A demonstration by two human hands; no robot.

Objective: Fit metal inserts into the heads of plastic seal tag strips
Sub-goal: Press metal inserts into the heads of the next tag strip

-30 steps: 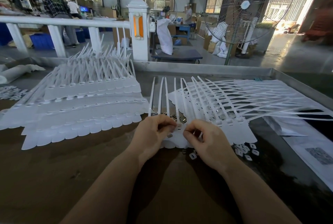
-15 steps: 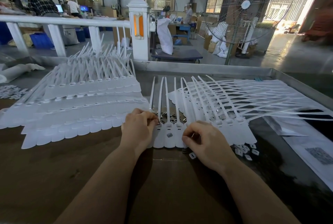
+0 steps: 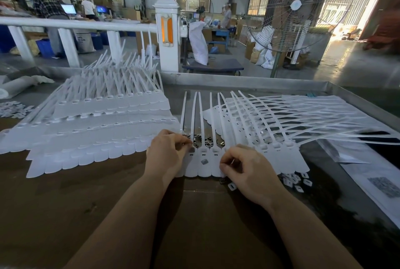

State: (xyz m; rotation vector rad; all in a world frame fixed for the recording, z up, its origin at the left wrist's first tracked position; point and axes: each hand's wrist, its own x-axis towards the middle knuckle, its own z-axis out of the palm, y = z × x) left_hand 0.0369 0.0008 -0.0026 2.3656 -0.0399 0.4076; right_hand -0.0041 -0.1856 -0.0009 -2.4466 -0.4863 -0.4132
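The brown tabletop [image 3: 65,214] carried everything, and the row of seal tag strips [image 3: 205,164] lying flat at its middle serves as the landmark. Left of that row sat a large stack of white strips [image 3: 97,134] in overlapping tiers; right of it, a fanned spread of strips [image 3: 292,121] crossed one another, tails running away toward the metal rim [image 3: 249,83]. The left hand [image 3: 167,151] rested at the row's left end, its grip curled, thumb and fingertips pinched together at the head of the leftmost strip; whether an insert lay between them could not be told. The right hand [image 3: 249,171] lay on the row's right part, fingers curled with the tips drawn together over a strip's flag, what they pinched being hidden. Just behind the row's heads, between the two hands, lay a small heap of metal inserts [image 3: 205,139]. One loose insert [image 3: 204,161] sat on a flag in the row, between the two grips and touching neither. Near the row's right front edge lay scattered white plastic pieces [image 3: 296,181].
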